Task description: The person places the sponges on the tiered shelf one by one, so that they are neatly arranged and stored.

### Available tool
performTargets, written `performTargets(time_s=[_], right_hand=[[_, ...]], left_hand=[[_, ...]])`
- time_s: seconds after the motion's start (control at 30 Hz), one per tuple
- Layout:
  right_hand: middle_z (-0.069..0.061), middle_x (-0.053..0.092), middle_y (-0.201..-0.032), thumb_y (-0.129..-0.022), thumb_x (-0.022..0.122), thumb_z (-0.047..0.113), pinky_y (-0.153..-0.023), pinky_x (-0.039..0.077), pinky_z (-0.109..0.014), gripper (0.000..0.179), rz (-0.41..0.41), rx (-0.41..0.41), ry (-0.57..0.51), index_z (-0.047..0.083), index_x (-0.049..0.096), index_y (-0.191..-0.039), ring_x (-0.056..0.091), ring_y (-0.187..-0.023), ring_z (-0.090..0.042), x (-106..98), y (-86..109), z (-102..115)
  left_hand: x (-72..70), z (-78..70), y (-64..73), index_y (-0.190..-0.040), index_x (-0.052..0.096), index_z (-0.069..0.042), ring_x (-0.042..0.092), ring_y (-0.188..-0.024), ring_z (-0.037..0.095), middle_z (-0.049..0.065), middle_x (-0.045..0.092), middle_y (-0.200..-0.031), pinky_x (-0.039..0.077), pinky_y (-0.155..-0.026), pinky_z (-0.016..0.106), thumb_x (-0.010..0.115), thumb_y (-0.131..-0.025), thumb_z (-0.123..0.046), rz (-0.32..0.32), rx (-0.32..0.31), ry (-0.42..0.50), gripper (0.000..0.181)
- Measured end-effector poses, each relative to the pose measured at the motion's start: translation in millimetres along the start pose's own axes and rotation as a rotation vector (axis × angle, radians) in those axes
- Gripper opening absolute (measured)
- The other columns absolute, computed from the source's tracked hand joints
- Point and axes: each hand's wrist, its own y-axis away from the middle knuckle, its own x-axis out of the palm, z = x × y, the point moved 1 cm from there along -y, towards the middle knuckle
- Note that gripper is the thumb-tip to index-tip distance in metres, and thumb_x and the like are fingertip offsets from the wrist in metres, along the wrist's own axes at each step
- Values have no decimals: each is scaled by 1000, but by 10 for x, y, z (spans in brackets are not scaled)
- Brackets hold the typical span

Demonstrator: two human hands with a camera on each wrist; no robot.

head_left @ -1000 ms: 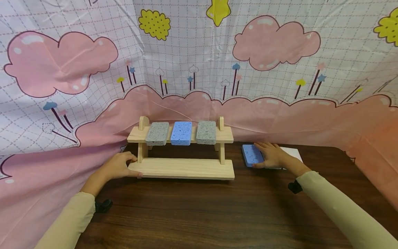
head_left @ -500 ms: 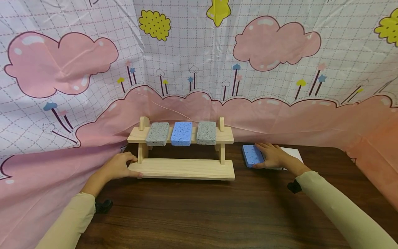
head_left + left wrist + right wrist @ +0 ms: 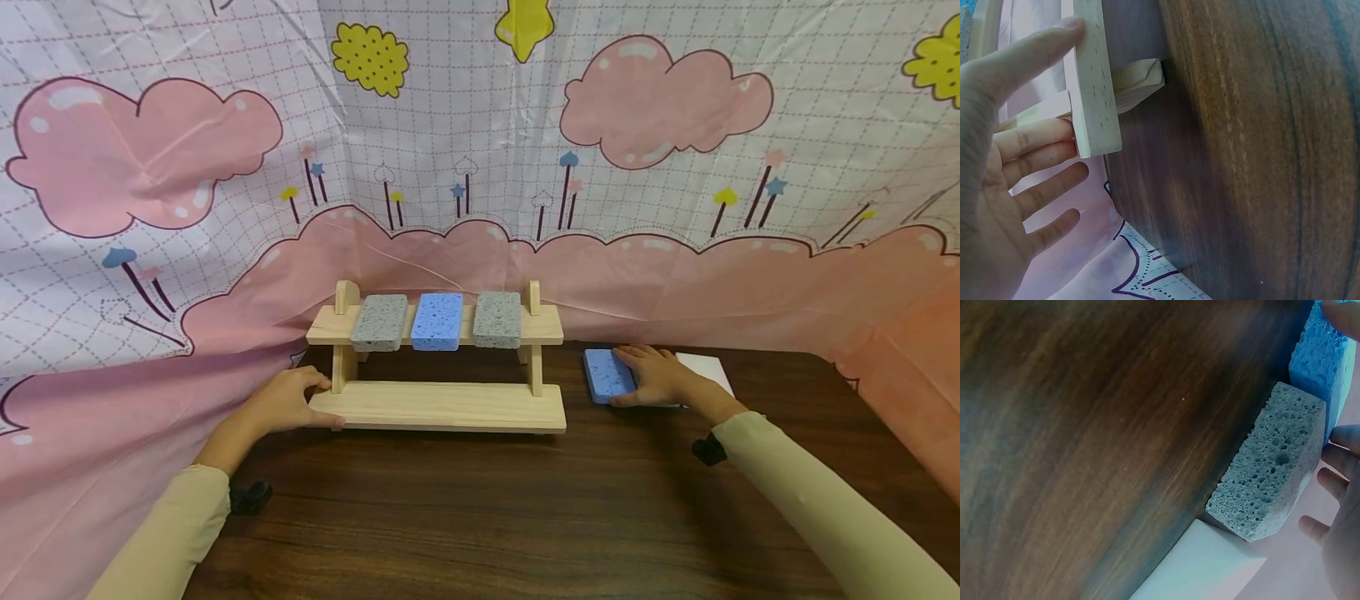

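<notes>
A two-tier wooden rack (image 3: 442, 406) stands on the table. My left hand (image 3: 281, 400) holds the left end of its lower board, thumb at the front edge and fingers behind; the left wrist view shows the ring and little fingers extended off the wood. On the upper board lie a grey sponge (image 3: 380, 322), a blue sponge (image 3: 438, 322) and another grey sponge (image 3: 497, 320). Right of the rack, my right hand (image 3: 660, 377) grips a second blue sponge (image 3: 607, 375) on the table, thumb and fingers on opposite sides.
In the right wrist view, a grey sponge (image 3: 1272, 462) adjoins the held blue one, mostly hidden under my hand in the head view. Beyond it lies a white block (image 3: 1204, 562). Dark wooden table (image 3: 465, 517) fills the foreground; a patterned pink curtain (image 3: 622, 292) hangs behind.
</notes>
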Motion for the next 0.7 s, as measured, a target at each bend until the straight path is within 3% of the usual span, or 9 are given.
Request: performTargets(time_s=[0.2,0.7], right_hand=[[-26,46,-153,-77,74,67,-110,31,-74,105,-7,-20,9,-1,44,-151,38,-143,-50,-30,35,39],[-25,55,-142,-74,79,65,-108,35,-72,101,-122,-92,-9,-1,53,-145,49,-134,-47,-8,166,146]], left_hand=[[-6,-6,0,-113,75,-1,67,-106,35,16,71,-115,54,-93,52,88,-67,-60,-4,-2,1,76],[23,18,-6,-112,75,-1,68,-104,34,15,71,-113,54,-92,51,88,-66,-61,-15,11,-12,76]])
